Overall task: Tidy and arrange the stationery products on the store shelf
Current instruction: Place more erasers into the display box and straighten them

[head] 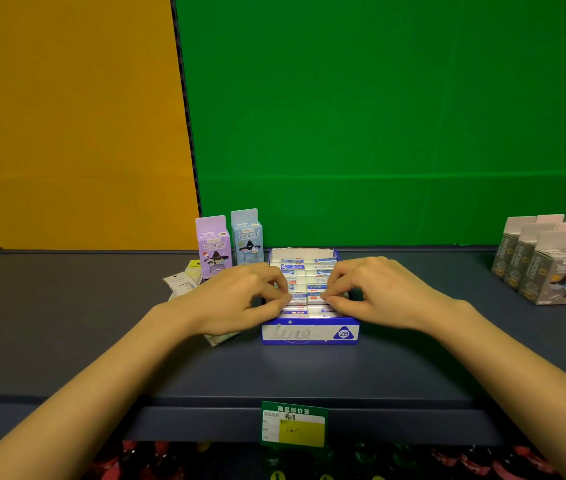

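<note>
- A dark blue-grey store shelf fills the lower half of the view, with an orange back panel on the left and a green one on the right.
- A blue and white display box stands in the middle of the shelf, its front wall marked "2B".
- Small white erasers with blue printed wrappers lie packed in two rows inside the display box.
- The left hand reaches in over the box's left side, fingers curled, thumb and fingertips pinching one of the erasers in the left row.
- The right hand mirrors it from the right, and seems to pinch an eraser in the right row; the exact grip is hard to see.
- A purple carton and a pale blue carton stand upright side by side, just behind the left hand.
- Flat packets lie on the shelf left of the cartons.
- Grey cartons stand grouped at the far right, well apart from the display box.
- A green and yellow price tag hangs on the shelf's front edge.
</note>
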The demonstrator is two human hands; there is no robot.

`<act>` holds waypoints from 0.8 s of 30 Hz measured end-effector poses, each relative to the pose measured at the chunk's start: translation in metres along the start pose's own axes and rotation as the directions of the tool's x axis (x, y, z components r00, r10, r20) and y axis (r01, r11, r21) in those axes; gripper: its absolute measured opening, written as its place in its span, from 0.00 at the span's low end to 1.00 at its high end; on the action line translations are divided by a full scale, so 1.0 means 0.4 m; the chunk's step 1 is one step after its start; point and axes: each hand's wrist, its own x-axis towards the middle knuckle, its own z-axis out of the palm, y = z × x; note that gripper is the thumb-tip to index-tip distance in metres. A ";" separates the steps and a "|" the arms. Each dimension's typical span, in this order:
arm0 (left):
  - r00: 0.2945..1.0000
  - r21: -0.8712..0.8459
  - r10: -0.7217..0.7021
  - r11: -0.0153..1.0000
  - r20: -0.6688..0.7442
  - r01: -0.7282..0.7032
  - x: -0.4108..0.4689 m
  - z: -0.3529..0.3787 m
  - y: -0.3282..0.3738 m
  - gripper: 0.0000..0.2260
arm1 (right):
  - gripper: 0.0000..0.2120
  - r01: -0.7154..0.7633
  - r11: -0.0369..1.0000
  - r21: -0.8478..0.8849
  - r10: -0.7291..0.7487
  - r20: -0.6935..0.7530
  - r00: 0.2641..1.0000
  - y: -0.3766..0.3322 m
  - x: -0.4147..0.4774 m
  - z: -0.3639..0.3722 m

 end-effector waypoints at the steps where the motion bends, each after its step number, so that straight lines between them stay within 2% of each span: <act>1: 1.000 0.013 0.005 1.000 -0.002 -0.005 -0.002 0.002 0.000 0.27 | 0.15 0.005 1.000 -0.003 -0.005 0.004 1.000 0.001 0.001 0.000; 7: 0.999 0.081 0.038 0.996 -0.029 -0.036 -0.023 0.014 0.001 0.28 | 0.19 0.020 0.999 -0.030 -0.020 0.000 1.000 0.001 0.000 0.006; 10: 0.998 0.061 0.038 0.998 -0.050 -0.035 -0.029 0.018 -0.001 0.31 | 0.19 0.013 0.999 -0.034 -0.013 0.009 1.000 -0.001 0.001 0.000; 12: 0.992 0.050 0.055 0.998 -0.109 -0.050 -0.034 0.021 -0.009 0.34 | 0.19 0.008 1.000 -0.011 -0.008 0.007 1.000 -0.002 0.011 -0.009; 14: 0.971 0.053 0.032 0.998 -0.238 -0.020 -0.042 0.022 -0.026 0.32 | 0.17 -0.007 0.997 0.079 0.010 -0.031 0.999 -0.003 0.034 -0.019; 17: 0.864 -0.008 -0.106 0.993 -0.493 0.117 -0.053 0.012 -0.075 0.23 | 0.12 -0.038 0.962 0.271 0.069 -0.102 0.992 -0.003 0.104 -0.024; 19: 0.802 -0.092 -0.244 0.968 -0.545 0.232 -0.052 -0.001 -0.115 0.24 | 0.14 -0.073 0.933 0.353 0.112 -0.094 0.989 -0.001 0.168 -0.018; 21: 0.759 -0.248 -0.425 0.905 -0.492 0.346 -0.040 -0.011 -0.156 0.29 | 0.21 -0.128 0.886 0.447 0.167 -0.050 0.985 -0.006 0.233 -0.007; 24: 0.694 -0.571 -0.655 0.705 -0.298 0.420 -0.013 -0.022 -0.198 0.42 | 0.32 -0.232 0.788 0.570 0.242 0.061 0.968 -0.017 0.316 0.014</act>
